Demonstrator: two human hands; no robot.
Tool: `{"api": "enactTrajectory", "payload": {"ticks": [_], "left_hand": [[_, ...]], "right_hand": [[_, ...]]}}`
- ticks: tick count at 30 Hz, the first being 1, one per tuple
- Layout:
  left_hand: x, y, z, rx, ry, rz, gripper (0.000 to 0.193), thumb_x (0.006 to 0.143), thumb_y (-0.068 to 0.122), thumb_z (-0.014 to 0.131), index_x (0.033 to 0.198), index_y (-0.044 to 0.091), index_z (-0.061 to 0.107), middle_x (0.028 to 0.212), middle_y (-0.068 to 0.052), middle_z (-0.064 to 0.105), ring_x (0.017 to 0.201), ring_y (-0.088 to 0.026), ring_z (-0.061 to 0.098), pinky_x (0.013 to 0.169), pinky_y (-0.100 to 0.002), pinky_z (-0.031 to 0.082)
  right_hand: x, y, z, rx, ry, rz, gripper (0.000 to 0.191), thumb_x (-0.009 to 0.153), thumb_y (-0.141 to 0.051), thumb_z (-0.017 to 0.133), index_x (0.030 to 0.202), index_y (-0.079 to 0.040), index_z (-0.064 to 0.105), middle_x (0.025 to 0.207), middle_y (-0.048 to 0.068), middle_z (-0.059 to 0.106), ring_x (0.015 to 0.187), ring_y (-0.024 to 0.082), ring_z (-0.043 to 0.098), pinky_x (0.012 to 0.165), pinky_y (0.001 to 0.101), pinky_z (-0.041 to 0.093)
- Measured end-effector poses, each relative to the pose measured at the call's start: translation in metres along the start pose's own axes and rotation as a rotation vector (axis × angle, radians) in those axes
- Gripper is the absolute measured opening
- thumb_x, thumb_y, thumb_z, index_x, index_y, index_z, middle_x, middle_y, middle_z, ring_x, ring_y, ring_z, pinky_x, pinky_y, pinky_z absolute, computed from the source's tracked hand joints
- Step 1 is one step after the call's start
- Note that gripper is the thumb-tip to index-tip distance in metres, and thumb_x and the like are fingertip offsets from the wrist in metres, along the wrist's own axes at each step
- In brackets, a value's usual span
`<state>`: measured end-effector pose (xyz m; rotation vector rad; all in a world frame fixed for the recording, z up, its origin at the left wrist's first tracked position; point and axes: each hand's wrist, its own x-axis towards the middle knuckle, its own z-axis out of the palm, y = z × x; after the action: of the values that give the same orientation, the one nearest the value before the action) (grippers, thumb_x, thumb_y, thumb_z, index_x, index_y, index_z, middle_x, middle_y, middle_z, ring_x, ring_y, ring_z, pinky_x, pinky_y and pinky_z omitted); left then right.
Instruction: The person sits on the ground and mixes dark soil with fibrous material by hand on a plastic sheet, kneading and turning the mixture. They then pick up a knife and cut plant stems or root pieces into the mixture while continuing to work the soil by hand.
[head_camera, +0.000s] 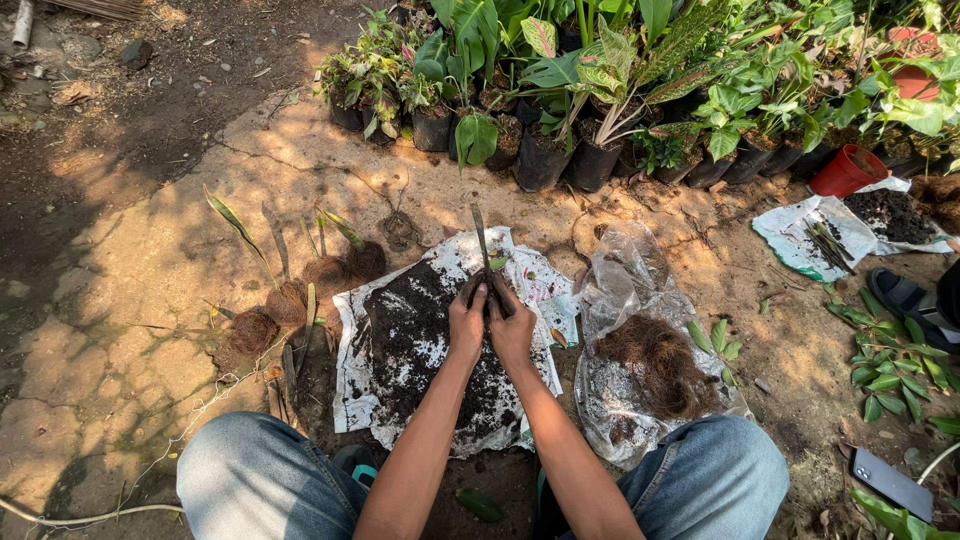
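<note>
My left hand (467, 318) and my right hand (513, 325) are pressed together around the base of a thin plant cutting (481, 238), packing dark soil about it. The cutting's narrow leaf stands up beyond my fingers. Both hands hover over a pile of dark soil (415, 340) spread on a white plastic sheet (349, 385) on the ground between my knees.
Several cuttings with fibre-wrapped root balls (290, 298) lie left of the sheet. A clear plastic bag with brown coconut fibre (655, 362) lies to the right. Black potted plants (540, 150) line the back. A red pot (848, 171), a phone (892, 485) and another person's sandalled foot (905, 297) are at right.
</note>
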<state>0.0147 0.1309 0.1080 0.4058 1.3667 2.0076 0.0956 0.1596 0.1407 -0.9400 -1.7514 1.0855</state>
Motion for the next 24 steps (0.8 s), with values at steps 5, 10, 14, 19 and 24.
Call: {"api": "enactTrajectory", "payload": {"ticks": [5,10,14,19,24], "left_hand": [[0.004,0.0,-0.004,-0.049,0.022,0.022,0.031,0.103,0.017,0.062,0.124,-0.004,0.068,0.114,-0.01,0.072,0.101,-0.017,0.064,0.092,-0.032,0.051],[0.005,0.005,-0.009,-0.158,-0.025,-0.021,0.029,0.102,0.017,0.064,0.122,-0.004,0.069,0.11,-0.01,0.072,0.096,-0.017,0.064,0.086,-0.033,0.052],[0.004,0.005,-0.007,-0.146,-0.005,-0.017,0.029,0.101,0.015,0.065,0.122,-0.005,0.068,0.112,-0.01,0.072,0.098,-0.017,0.064,0.088,-0.032,0.052],[0.005,-0.002,-0.008,-0.129,-0.007,-0.014,0.029,0.1,0.011,0.063,0.126,-0.002,0.067,0.115,-0.01,0.072,0.1,-0.017,0.064,0.091,-0.031,0.051],[0.004,-0.009,-0.009,-0.073,0.0,-0.062,0.029,0.102,0.012,0.061,0.125,-0.004,0.069,0.113,-0.012,0.072,0.098,-0.019,0.064,0.09,-0.032,0.05]], "right_hand": [[0.0,-0.006,-0.004,0.058,-0.136,0.059,0.047,0.095,0.001,0.062,0.142,-0.005,0.06,0.111,0.017,0.079,0.091,0.015,0.068,0.081,0.0301,0.055],[0.004,0.002,-0.006,0.055,-0.173,-0.031,0.046,0.095,0.002,0.062,0.14,-0.005,0.062,0.11,0.014,0.079,0.09,0.012,0.069,0.079,0.0286,0.055],[0.003,0.002,-0.006,-0.011,-0.097,-0.138,0.042,0.093,0.003,0.066,0.134,-0.006,0.067,0.11,0.015,0.079,0.089,0.014,0.072,0.076,0.0284,0.057],[-0.003,0.001,-0.002,-0.135,-0.035,-0.204,0.041,0.09,0.005,0.067,0.129,-0.007,0.071,0.117,0.021,0.075,0.091,0.023,0.077,0.075,0.0331,0.059],[-0.007,0.007,0.004,-0.143,-0.015,-0.179,0.04,0.09,0.006,0.064,0.128,-0.006,0.07,0.126,0.022,0.07,0.106,0.029,0.076,0.082,0.0357,0.064]]}}
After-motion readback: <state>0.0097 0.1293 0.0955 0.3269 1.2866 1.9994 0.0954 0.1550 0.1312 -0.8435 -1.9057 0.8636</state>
